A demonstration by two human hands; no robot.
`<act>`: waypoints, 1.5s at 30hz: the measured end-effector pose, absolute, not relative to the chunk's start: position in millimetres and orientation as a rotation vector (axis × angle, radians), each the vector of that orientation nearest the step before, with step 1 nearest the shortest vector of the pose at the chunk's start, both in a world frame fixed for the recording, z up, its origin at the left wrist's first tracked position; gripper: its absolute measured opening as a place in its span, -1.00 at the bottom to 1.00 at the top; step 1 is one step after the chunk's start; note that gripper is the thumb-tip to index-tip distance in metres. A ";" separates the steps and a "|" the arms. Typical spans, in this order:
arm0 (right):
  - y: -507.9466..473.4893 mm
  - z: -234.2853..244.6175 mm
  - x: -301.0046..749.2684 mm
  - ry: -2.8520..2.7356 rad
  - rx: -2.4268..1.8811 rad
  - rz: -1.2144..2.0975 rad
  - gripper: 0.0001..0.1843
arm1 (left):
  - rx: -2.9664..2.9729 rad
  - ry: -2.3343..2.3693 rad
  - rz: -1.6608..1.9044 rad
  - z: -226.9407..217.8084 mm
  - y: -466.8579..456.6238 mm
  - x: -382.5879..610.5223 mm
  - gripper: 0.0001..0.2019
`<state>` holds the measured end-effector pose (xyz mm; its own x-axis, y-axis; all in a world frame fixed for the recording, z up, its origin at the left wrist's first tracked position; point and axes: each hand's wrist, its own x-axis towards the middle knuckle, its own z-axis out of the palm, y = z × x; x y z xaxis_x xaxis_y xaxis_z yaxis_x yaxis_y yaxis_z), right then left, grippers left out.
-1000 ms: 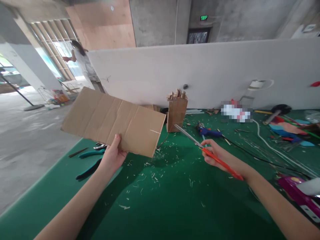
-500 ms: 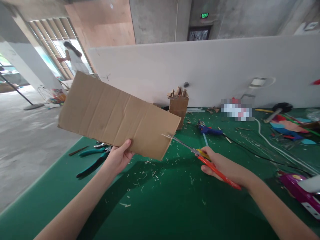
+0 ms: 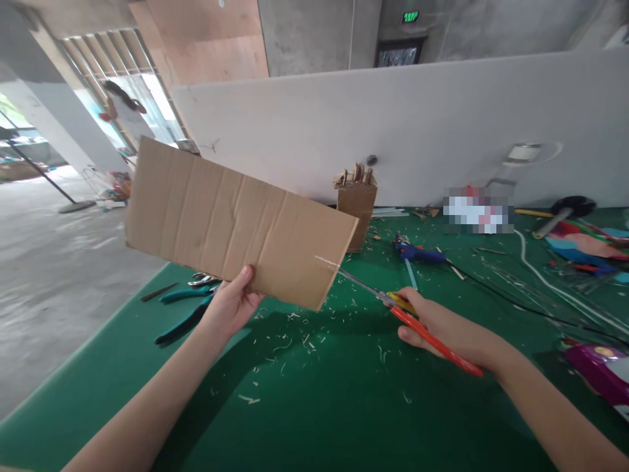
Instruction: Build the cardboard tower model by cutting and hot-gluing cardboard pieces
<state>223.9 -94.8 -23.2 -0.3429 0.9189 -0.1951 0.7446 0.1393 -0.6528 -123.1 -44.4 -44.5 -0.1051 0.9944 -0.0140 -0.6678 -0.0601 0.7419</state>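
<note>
My left hand [image 3: 236, 303] grips a large rectangular piece of cardboard [image 3: 216, 216] by its lower edge, thumb on the near face. The sheet is tilted, its right end lower than its left, and several creases cross it. My right hand [image 3: 437, 321] is closed around scissors [image 3: 426, 335] with one red and one yellow handle. Their blades reach the cardboard's right edge, where a pale line or slit runs inward; one blade is partly hidden by the sheet. Behind the right end stands a small cardboard box [image 3: 358, 203] holding upright strips.
Teal-handled pliers [image 3: 184, 321] lie left on the green table [image 3: 344, 419], among pale shavings. A blue glue gun [image 3: 417, 253] with a black cord rests right of centre. A purple device [image 3: 602, 370] sits at the right edge. A person [image 3: 125, 108] stands far left.
The view has shifted slightly. The cardboard's left end has moved a little right, and the scissors stay at its right edge. The person in the background has changed posture.
</note>
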 end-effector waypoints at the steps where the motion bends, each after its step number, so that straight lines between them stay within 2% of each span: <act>1: -94.3 -23.3 223.2 -2.171 -1.623 0.990 -0.51 | 0.614 0.718 1.552 -45.4 -45.7 -121.4 -0.82; 10: -95.4 -23.2 219.9 -2.059 -1.508 1.118 -0.51 | 0.616 0.766 1.493 -44.2 -50.6 -119.7 -0.69; 18: -97.2 -18.8 222.1 -2.114 -1.409 1.147 -0.55 | 0.616 0.795 1.428 -47.9 -50.0 -121.7 -0.80; 28: -91.1 -25.9 229.5 -2.016 -1.328 1.215 -0.53 | 0.580 0.807 1.497 -37.9 -53.6 -114.6 -0.83; 40: -91.4 -23.7 227.4 -1.884 -1.282 1.243 -0.59 | 0.634 0.800 1.572 -32.0 -60.5 -107.9 -0.75; 45: -91.3 -24.4 228.2 -2.044 -1.293 1.203 -0.57 | 0.645 0.808 1.583 -31.8 -61.4 -106.5 -0.72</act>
